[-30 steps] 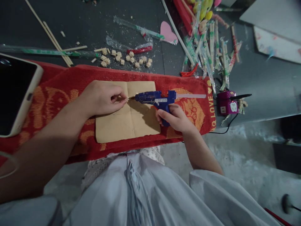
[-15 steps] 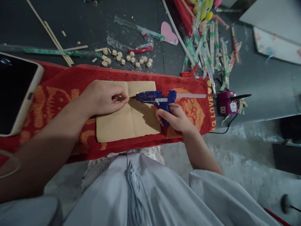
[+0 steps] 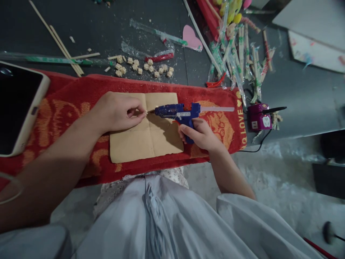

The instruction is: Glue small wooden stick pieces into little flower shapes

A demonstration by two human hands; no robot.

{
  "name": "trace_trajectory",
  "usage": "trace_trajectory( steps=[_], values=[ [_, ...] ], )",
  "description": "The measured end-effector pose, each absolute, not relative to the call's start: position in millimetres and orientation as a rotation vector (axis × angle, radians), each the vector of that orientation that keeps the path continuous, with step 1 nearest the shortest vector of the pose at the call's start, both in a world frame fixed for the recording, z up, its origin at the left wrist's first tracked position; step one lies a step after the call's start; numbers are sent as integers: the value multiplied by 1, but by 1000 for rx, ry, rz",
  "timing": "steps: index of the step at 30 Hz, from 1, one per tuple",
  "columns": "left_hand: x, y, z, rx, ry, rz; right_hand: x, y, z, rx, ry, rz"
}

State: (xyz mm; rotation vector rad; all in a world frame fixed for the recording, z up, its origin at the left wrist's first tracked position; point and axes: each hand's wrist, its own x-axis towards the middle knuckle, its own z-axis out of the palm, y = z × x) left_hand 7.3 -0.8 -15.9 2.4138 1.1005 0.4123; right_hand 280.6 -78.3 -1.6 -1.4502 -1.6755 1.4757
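Observation:
My right hand (image 3: 198, 133) is wrapped round the handle of a blue hot glue gun (image 3: 172, 110), and a clear glue stick (image 3: 218, 109) juts from its back end. The gun's nozzle points left, right at the fingertips of my left hand (image 3: 122, 112). Those fingers are pinched on a tiny pale piece (image 3: 146, 112), too small and too covered to name. Both hands are over a creased sheet of brown paper (image 3: 134, 147), which lies on a red towel (image 3: 94, 172) with orange patterns.
Small wooden pieces (image 3: 134, 67) lie in a loose group beyond the towel, with thin sticks (image 3: 58, 41) to their left. A phone (image 3: 18, 108) rests at the left. Wrapped sticks (image 3: 239, 54) pile up at the right, near a purple box (image 3: 259, 117) with a black cord.
Hardly anything differs. The view has shifted very slightly, while both hands and the glue gun keep the same pose over the paper.

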Motion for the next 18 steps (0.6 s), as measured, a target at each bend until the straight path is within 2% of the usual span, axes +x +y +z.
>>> trace_trajectory(
  steps=[10,14,18],
  values=[
    [7,-1,-15,2436,1091,417,286,-78,6,-1445,-1386,1628],
    [7,0,-16,2447,1089,427,304,-77,15,-1513,-1467,1401],
    [7,1,-18,2447,1083,431,336,-69,16,-1631,-1627,905]
  ],
)
